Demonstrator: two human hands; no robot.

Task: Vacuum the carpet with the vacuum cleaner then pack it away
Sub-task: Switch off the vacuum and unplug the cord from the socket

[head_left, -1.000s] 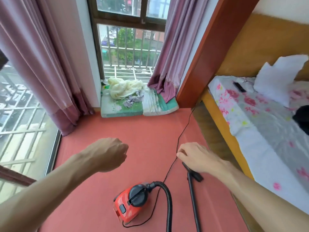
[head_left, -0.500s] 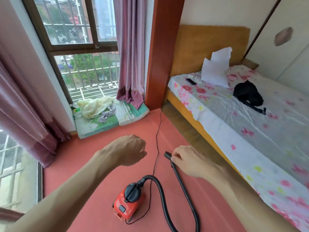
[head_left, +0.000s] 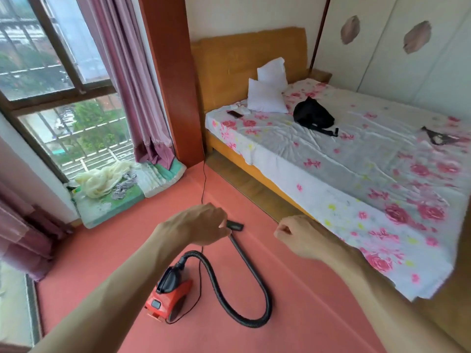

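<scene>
Left hand [head_left: 201, 224] closed on wand [head_left: 244, 253] near nozzle [head_left: 235, 225]; right hand [head_left: 300, 236] fisted, holding nothing visible. Risk: power cord [head_left: 203, 184] crossing the carpet [head_left: 293, 301] under the nozzle could snag.

Bed [head_left: 356, 179] w/ floral sheet at right; two white pillows [head_left: 267, 94], black bag [head_left: 313, 114], phone [head_left: 235, 113] on it. Curtains [head_left: 132, 80] by window [head_left: 58, 93]. Folded bedding [head_left: 122, 187] beneath.
</scene>
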